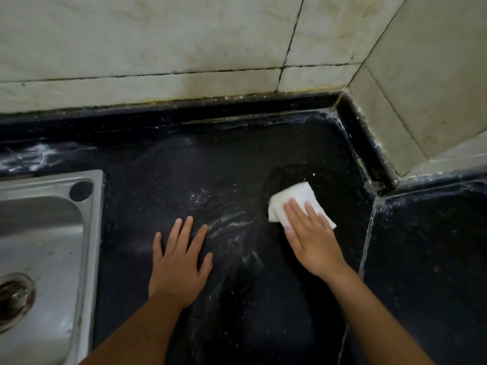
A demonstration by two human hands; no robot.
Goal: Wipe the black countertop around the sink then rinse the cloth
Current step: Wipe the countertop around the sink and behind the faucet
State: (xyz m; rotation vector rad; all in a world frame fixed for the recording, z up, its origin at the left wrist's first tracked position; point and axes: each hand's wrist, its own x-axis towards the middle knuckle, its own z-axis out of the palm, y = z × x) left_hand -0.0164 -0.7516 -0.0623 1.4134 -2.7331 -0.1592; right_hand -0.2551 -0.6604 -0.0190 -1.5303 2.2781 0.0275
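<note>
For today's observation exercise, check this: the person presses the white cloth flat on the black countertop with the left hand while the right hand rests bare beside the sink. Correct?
Not quite. The head view shows the right hand pressing the white cloth on the black countertop; the left hand rests bare nearer the sink.

We are in a home kitchen — a stainless steel sink [50, 233] with its drain [14, 299] is set into a black stone countertop [224, 159], backed by stained, dark-grouted wall tiles [158, 35].
</note>
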